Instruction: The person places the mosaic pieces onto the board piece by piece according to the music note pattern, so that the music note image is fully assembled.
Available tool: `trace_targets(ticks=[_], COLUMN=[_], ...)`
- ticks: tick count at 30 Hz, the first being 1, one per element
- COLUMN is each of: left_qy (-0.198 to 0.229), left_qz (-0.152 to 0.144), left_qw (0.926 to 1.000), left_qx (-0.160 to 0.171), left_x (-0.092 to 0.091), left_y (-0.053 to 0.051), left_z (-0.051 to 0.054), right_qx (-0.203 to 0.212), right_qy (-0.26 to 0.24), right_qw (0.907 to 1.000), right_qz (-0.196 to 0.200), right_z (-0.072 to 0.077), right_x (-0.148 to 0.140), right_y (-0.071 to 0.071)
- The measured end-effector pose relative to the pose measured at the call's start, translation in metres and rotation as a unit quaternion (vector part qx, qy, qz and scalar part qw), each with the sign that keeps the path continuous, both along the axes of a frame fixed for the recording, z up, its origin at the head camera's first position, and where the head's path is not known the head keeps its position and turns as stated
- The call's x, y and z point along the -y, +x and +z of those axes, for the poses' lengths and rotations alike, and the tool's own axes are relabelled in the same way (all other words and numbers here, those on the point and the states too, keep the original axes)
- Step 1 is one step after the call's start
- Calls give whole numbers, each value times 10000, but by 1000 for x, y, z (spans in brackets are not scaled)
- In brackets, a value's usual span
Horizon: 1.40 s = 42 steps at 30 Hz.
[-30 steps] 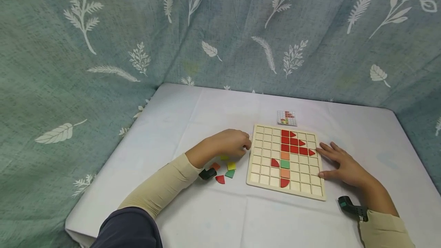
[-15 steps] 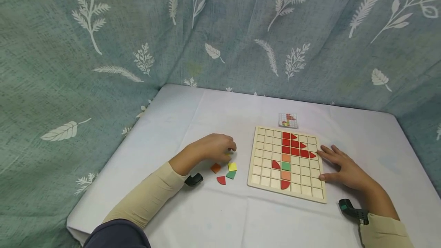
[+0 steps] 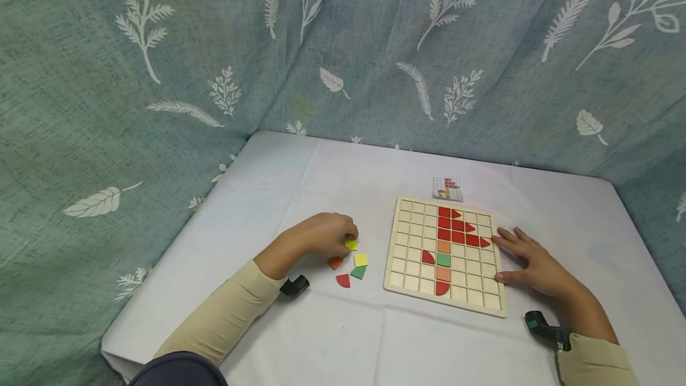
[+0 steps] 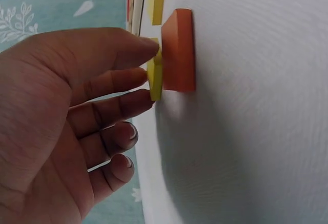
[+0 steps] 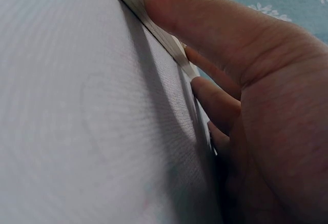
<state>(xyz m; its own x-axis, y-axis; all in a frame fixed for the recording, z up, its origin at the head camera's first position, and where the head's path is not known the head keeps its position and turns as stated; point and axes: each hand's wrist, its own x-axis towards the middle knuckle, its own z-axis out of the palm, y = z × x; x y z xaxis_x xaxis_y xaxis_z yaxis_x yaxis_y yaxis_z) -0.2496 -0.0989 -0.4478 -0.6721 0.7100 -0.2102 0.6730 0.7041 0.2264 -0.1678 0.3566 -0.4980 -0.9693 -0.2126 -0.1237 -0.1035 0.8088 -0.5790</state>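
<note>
My left hand [image 3: 323, 234] is over the loose pieces left of the board, its thumb and fingertips pinching a small yellow tile [image 4: 155, 78] by its edges. Close beside that tile lies an orange tile [image 4: 178, 52] on the cloth. My right hand [image 3: 536, 264] rests with spread fingers against the right edge of a wooden grid board [image 3: 408, 246]. On the board sit red squares and pointed red pieces [image 3: 451, 225], an orange, green and orange column [image 3: 443, 260] below them, and two red quarter-round pieces [image 3: 442, 288].
Near my left hand lie another yellow tile [image 3: 361, 260], a green piece [image 3: 358, 272] and a red quarter-round piece [image 3: 343, 280]. Behind the board is a small pattern card [image 3: 447, 189]. White cloth [image 3: 321, 332] covers the table; a leaf-print curtain [image 3: 354, 46] hangs behind.
My left hand has moved left from beside the board's edge to the loose pieces and now pinches a yellow tile. The right hand stays at the board's edge.
</note>
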Motion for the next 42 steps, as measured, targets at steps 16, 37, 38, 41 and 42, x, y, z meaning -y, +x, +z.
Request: trace_targets(ticks=[16,37,38,41,42], left_qy=[117,353,344,372,383], left_qz=[22,-1141,-1218,-1438,-1512], left_qw=[9999,9920,9909,9874,9861], left_qx=[-40,-418,-467,-545,-576], left_x=[-4,-62,-65,-74,-77], left_y=[-3,11,12,14,15], left_z=[2,5,4,3,3], right_qx=[-28,-17,-22,-71,-94], right_qy=[26,67,51,13,-7], right_qw=[10000,10000,10000,9999,9999], right_qz=[39,31,46,112,136], right_z=[-2,0,1,1,1], right_x=[-4,-2,-2,-4,-4], right_y=[0,-3,-3,-3,-3])
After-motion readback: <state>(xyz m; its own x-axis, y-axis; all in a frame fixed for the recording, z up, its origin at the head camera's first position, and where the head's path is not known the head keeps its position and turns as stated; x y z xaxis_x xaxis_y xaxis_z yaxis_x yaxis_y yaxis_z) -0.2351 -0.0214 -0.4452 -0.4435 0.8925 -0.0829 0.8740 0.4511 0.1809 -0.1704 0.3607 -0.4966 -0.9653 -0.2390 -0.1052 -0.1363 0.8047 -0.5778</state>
